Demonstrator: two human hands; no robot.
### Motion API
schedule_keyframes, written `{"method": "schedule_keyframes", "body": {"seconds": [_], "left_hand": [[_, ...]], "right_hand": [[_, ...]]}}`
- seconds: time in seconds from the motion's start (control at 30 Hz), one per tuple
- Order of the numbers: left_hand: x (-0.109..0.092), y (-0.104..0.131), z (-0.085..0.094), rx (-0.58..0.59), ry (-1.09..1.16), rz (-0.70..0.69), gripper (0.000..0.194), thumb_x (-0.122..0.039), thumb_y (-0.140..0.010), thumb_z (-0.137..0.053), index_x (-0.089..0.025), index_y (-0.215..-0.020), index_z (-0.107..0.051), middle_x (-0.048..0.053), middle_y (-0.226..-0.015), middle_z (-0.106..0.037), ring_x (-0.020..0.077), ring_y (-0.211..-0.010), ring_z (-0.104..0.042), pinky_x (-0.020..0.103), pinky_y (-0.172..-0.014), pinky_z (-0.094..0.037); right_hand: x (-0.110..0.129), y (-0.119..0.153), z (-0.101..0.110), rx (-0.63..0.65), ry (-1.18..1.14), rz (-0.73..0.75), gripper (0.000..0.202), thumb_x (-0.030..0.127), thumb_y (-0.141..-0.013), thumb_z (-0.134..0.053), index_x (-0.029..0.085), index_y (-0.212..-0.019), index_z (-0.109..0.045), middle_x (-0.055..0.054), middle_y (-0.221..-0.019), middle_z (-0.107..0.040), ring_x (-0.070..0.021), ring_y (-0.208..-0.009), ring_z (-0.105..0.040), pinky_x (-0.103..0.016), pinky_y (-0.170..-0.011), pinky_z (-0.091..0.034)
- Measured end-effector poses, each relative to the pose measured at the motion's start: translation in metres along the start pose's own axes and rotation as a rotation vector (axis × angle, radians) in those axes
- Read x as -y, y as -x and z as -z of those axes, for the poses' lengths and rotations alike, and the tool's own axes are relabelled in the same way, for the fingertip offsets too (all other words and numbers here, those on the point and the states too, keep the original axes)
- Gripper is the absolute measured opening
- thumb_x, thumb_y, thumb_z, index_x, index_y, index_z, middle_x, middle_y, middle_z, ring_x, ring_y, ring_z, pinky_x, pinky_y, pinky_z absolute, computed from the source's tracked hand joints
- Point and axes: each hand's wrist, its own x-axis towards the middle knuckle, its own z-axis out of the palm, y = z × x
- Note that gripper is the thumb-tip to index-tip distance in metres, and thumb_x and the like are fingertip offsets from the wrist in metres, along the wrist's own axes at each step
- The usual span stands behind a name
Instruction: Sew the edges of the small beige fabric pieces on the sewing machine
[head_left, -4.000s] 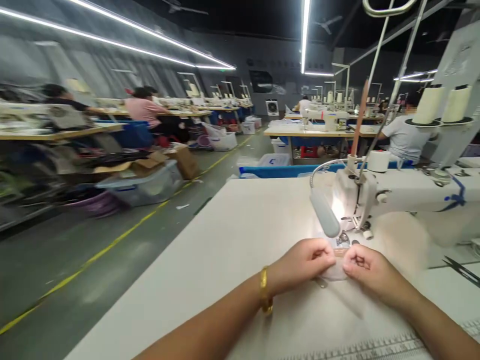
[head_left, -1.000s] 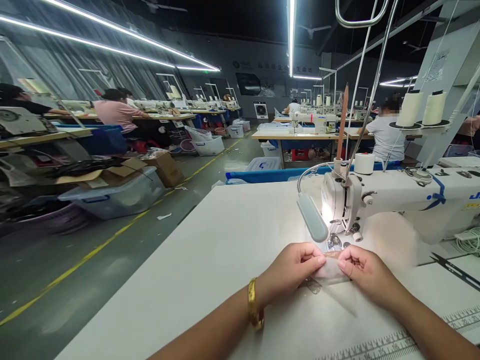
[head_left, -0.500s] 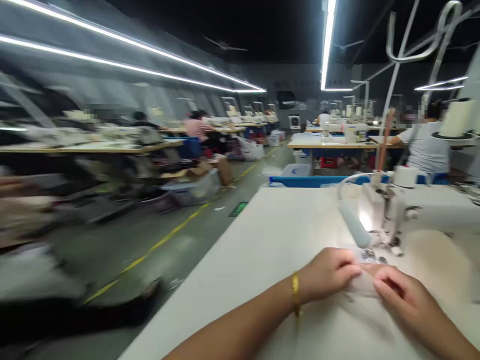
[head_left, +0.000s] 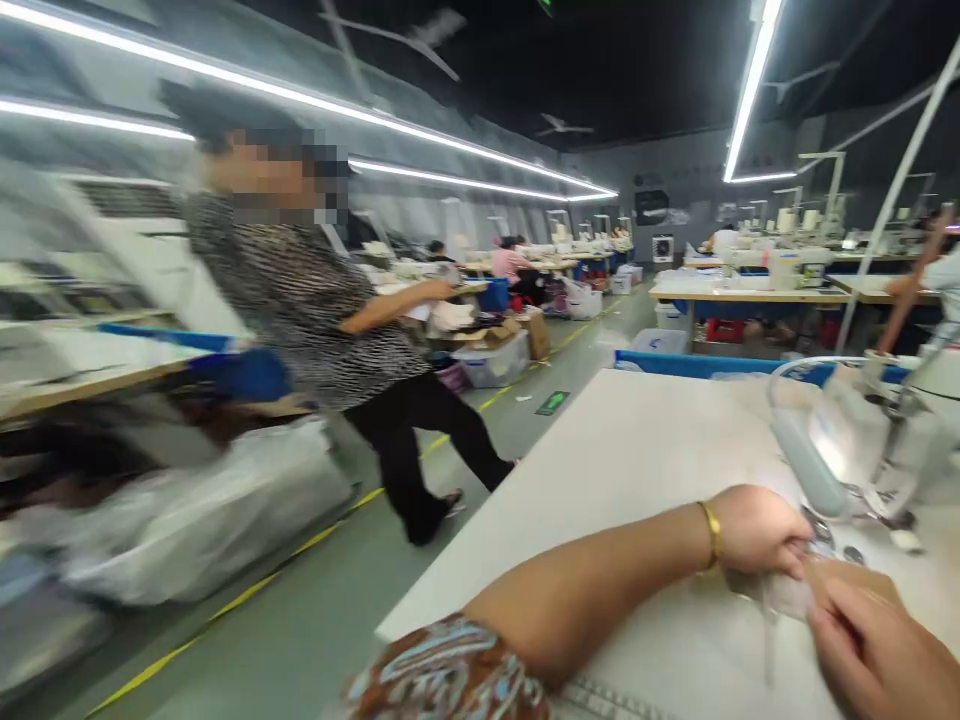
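Observation:
My left hand, with a gold bracelet at the wrist, pinches the edge of a thin piece of tan fabric. My right hand is closed on the same fabric from the near right side, its thumb and fingers partly out of clear view. A pale, sheer part hangs between the two hands. Just beyond them stands a white sewing machine with its lamp lit; its needle area is blurred. Both hands are low over the white tabletop, close to the machine's foot.
A person in a patterned top stands in the aisle to the left. Large plastic bags lie beside the yellow floor line. A blue-edged trough runs along the table's far end. Other sewing tables and seated people are farther back.
The view has swung left, so my hands and the machine appear farther right. A standing person has come into view. Both hands still hold the fabric by the machine.

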Motion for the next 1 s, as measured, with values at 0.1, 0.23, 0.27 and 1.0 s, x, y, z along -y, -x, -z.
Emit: {"method": "schedule_keyframes", "body": {"seconds": [0.1, 0.23, 0.27, 1.0], "left_hand": [[0.004, -0.005, 0.0, -0.055, 0.082, -0.016, 0.043, -0.026, -0.083, -0.085, -0.02, -0.064, -0.047, -0.003, -0.071, -0.058, 0.017, -0.077, -0.058, 0.026, -0.067, -0.039], [0.019, -0.014, 0.0, -0.071, 0.165, -0.068, 0.033, -0.025, -0.083, -0.082, -0.019, -0.068, -0.053, -0.004, -0.069, -0.057, 0.0159, -0.071, -0.056, 0.024, -0.062, -0.038], [0.022, -0.016, -0.001, -0.07, 0.177, -0.074, 0.032, -0.026, -0.082, -0.082, -0.019, -0.068, -0.054, -0.004, -0.068, -0.056, 0.0155, -0.069, -0.056, 0.024, -0.061, -0.038], [0.003, 0.02, -0.029, -0.433, -0.001, -0.077, 0.019, -0.017, -0.098, -0.05, -0.019, -0.084, -0.062, 0.005, -0.09, -0.065, 0.0209, -0.078, -0.059, 0.032, -0.069, -0.046]], "right_hand": [[0.009, -0.006, 0.015, 0.073, 0.203, -0.003, 0.032, 0.03, -0.092, -0.05, 0.024, -0.064, -0.037, 0.001, -0.058, -0.051, -0.0171, -0.053, -0.048, -0.029, -0.051, -0.03], [0.012, -0.017, 0.044, 0.245, 0.239, -0.086, 0.032, 0.02, -0.092, -0.051, 0.023, -0.068, -0.032, 0.002, -0.064, -0.052, -0.0157, -0.06, -0.049, -0.027, -0.055, -0.029], [0.011, -0.02, 0.05, 0.266, 0.209, -0.081, 0.031, 0.019, -0.093, -0.052, 0.023, -0.069, -0.034, 0.002, -0.067, -0.054, -0.0157, -0.063, -0.05, -0.027, -0.057, -0.031], [-0.005, -0.019, 0.039, 0.138, 0.03, 0.247, 0.029, 0.005, -0.096, -0.043, 0.02, -0.109, -0.064, -0.004, -0.084, -0.056, -0.0218, -0.079, -0.049, -0.035, -0.068, -0.044]]}}
